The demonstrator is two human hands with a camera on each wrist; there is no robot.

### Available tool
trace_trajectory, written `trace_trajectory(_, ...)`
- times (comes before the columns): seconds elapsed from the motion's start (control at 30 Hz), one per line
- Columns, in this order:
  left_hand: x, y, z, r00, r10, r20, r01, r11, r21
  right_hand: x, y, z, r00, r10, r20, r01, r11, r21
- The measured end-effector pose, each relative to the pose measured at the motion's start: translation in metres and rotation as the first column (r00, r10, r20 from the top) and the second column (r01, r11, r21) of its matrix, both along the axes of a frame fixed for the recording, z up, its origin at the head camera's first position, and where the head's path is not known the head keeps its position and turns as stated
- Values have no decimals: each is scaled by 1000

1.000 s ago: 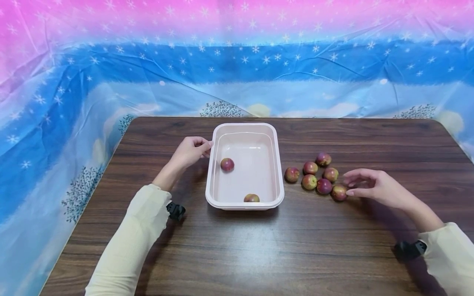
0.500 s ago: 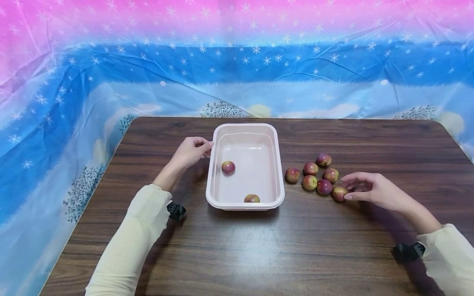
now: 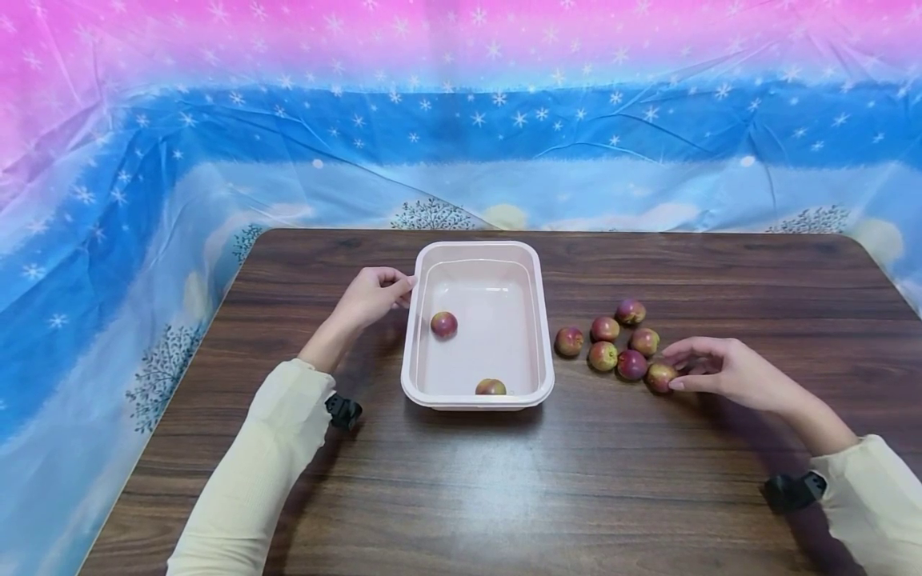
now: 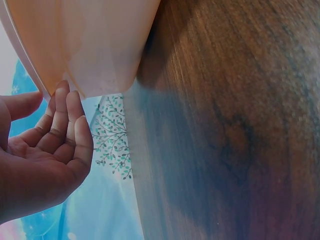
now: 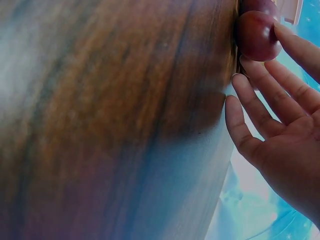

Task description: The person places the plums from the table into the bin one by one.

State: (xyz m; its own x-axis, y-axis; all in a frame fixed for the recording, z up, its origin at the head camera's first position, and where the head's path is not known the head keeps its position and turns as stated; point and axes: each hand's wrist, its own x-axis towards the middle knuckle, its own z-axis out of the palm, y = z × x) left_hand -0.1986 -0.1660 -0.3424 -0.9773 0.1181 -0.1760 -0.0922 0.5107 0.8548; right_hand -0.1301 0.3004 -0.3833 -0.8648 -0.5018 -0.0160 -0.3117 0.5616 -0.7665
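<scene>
In the head view a white plastic tub (image 3: 479, 404) stands mid-table with two red-and-yellow plums inside, one plum (image 3: 444, 324) by the left wall and another (image 3: 491, 387) partly hidden by the near rim. My left hand (image 3: 373, 296) pinches the tub's left rim between thumb and fingers; the left wrist view has the fingertips (image 4: 62, 90) against the outer wall. To the tub's right lies a loose cluster of several plums. My right hand (image 3: 723, 372) is beside the nearest plum (image 3: 660, 378), its thumb touching it and its fingers loosely extended. The right wrist view shows that plum (image 5: 257, 37) at the thumb tip.
The brown wood-grain table (image 3: 461, 496) carries everything. A pink and blue snowflake cloth (image 3: 446, 120) hangs behind and along the left side. A black wrist camera (image 3: 344, 411) sits below the left hand, another (image 3: 792, 490) below the right.
My right hand has shifted slightly down and left against the nearest plum. The plum by the tub's left wall has rocked a little. My left hand stays on the rim.
</scene>
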Motion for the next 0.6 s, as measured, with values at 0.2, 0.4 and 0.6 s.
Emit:
trace_trajectory(0.2,0,0,0,1000,3,2,-3,1000,-6,-1,1,0,1000,8,3,-8,1000,-5)
trace_trajectory(0.4,-1,1,-1,1000,6,-4,-6,1000,1,-1,1,1,1000,18,2,-18,1000,-9)
trace_trajectory(0.6,0,0,0,1000,3,-4,-3,1000,4,0,0,2,1000,8,5,-8,1000,2)
